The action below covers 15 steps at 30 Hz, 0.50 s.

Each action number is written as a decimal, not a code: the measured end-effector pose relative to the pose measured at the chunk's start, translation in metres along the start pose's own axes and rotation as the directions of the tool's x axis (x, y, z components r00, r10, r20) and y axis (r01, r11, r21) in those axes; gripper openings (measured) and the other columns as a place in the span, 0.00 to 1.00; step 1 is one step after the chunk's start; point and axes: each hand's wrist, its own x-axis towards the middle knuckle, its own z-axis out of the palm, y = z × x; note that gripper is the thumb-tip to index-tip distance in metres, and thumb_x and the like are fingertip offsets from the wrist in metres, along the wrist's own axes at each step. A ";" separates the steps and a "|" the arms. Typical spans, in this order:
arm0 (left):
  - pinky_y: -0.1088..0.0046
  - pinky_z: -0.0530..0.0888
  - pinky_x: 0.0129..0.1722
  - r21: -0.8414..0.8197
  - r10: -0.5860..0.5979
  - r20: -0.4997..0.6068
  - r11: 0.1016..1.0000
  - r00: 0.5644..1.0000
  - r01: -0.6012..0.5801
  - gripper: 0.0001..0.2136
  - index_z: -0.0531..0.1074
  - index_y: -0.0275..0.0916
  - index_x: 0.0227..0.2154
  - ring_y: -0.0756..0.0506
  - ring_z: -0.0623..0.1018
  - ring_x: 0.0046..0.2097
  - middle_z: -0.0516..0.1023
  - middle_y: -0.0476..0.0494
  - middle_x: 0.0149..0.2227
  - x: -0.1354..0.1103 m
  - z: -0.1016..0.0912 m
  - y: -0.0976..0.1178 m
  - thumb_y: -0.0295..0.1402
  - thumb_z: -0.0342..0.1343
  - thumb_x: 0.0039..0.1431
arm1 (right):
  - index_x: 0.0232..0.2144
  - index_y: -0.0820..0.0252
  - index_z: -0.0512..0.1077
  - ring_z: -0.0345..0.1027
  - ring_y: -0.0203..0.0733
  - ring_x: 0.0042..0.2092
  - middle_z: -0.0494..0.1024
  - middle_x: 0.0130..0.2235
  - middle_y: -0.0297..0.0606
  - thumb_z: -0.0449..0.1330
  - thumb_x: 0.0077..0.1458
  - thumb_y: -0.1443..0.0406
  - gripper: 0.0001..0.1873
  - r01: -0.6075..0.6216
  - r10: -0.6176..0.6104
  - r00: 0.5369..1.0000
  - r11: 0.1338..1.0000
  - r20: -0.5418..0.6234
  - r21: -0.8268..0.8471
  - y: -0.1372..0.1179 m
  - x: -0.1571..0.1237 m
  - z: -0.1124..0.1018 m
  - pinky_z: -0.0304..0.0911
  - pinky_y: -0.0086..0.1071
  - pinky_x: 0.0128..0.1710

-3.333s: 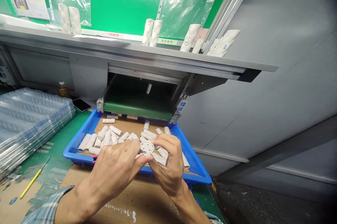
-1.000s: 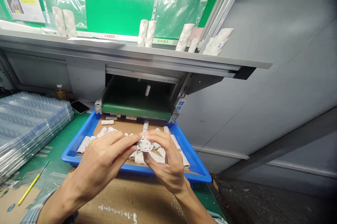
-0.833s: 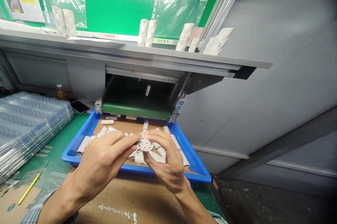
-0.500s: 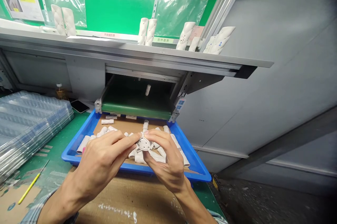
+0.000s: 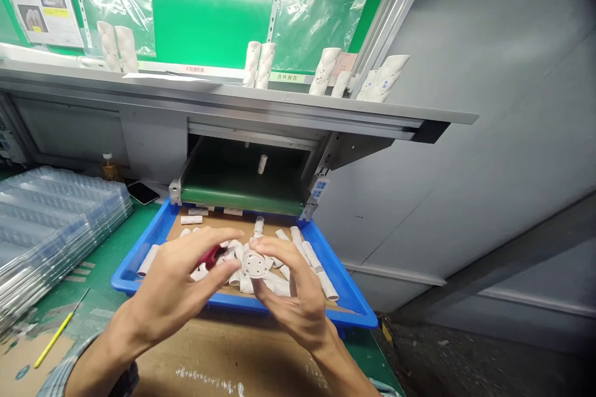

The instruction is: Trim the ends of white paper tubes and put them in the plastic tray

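Note:
My right hand (image 5: 291,288) pinches a white plastic tube (image 5: 256,264) between thumb and fingers, its round end with several small holes facing me. To its left, my left hand (image 5: 186,288) has thumb and forefinger spread just short of the tube. A dark red object (image 5: 211,256) shows in the gap of that hand, seemingly held by its hidden fingers; its kind cannot be made out. Beneath both hands a blue tray (image 5: 358,316), lined with brown cardboard, holds several loose white tubes (image 5: 328,285).
Behind the tray ends a green conveyor belt (image 5: 242,197) carrying one white tube (image 5: 262,164). Stacked clear plastic trays (image 5: 60,217), a phone (image 5: 143,192) and a yellow-handled tool (image 5: 54,338) lie on the left. Above runs a shelf (image 5: 223,94) with upright white tubes.
My left thumb and forefinger have come off the tube and spread apart. The red object now shows between them; earlier, pink showed at that hand's left edge. The tube stays in my right hand.

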 end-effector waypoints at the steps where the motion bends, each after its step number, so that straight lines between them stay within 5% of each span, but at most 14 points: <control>1: 0.75 0.79 0.38 -0.077 -0.028 0.055 0.997 0.998 0.032 0.15 0.75 0.46 0.58 0.49 0.80 0.36 0.85 0.47 0.44 0.000 0.001 0.002 0.34 0.61 0.71 | 0.64 0.55 0.67 0.79 0.51 0.55 0.81 0.52 0.46 0.65 0.65 0.74 0.28 -0.006 0.006 1.000 1.000 -0.014 0.000 -0.001 -0.004 0.001 0.79 0.44 0.54; 5: 0.75 0.80 0.35 -0.343 -0.067 0.228 0.928 0.971 0.144 0.19 0.75 0.50 0.61 0.48 0.81 0.37 0.83 0.44 0.54 -0.003 0.004 0.012 0.33 0.63 0.69 | 0.72 0.55 0.58 0.81 0.55 0.55 0.81 0.54 0.50 0.67 0.65 0.69 0.39 -0.042 0.041 0.994 0.999 -0.097 -0.006 -0.008 -0.015 0.000 0.80 0.45 0.56; 9: 0.75 0.81 0.34 -0.438 -0.064 0.271 0.880 0.960 0.183 0.14 0.80 0.52 0.55 0.47 0.82 0.36 0.86 0.48 0.42 -0.006 0.002 0.018 0.34 0.64 0.68 | 0.76 0.51 0.49 0.83 0.56 0.50 0.84 0.49 0.46 0.64 0.67 0.71 0.44 0.019 -0.012 0.998 0.992 -0.055 0.124 -0.021 -0.010 -0.005 0.81 0.51 0.53; 13: 0.76 0.80 0.31 -0.523 -0.116 0.336 0.803 0.935 0.288 0.10 0.82 0.49 0.51 0.49 0.82 0.31 0.86 0.47 0.39 -0.006 0.001 0.017 0.35 0.61 0.71 | 0.75 0.47 0.54 0.82 0.53 0.50 0.85 0.49 0.44 0.64 0.67 0.73 0.41 0.037 -0.032 0.999 0.992 -0.042 0.123 -0.020 -0.003 -0.006 0.79 0.52 0.55; 15: 0.76 0.79 0.30 -0.530 -0.134 0.301 0.799 0.944 0.282 0.09 0.83 0.46 0.50 0.49 0.81 0.29 0.85 0.48 0.33 -0.005 0.003 0.014 0.35 0.60 0.72 | 0.73 0.47 0.59 0.77 0.54 0.59 0.81 0.57 0.46 0.63 0.69 0.70 0.35 -0.068 0.073 0.997 0.989 -0.033 0.135 -0.013 -0.002 -0.003 0.73 0.55 0.63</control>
